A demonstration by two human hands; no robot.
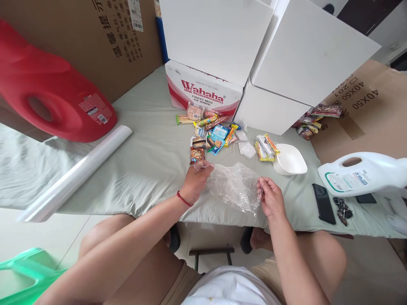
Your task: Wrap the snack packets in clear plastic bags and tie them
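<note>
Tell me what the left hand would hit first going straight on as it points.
Past the plastic bag it pinches, the left hand would probably meet the cookie packet first; depth is unclear.

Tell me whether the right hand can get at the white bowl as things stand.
Probably yes. The white bowl sits just beyond the right hand with nothing between them, though that hand is pinching the clear plastic bag.
</note>
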